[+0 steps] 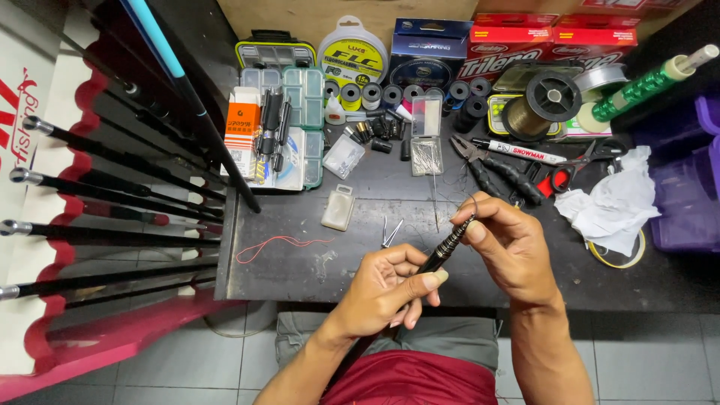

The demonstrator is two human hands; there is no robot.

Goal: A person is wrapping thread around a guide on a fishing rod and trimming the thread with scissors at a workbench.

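Black rod tip (448, 246) spans both hands over the table's (300, 262) front edge: left hand (386, 289) grips its lower end, right hand (510, 244) pinches the top.

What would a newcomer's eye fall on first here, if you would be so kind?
First, the two hands at the centre: the left hand and right hand together hold a thin black rod over the dark table. Next, the row of black fishing rods lying on the red rack at the left. Then the clutter along the table's far edge: spools of line, pliers and a white rag.
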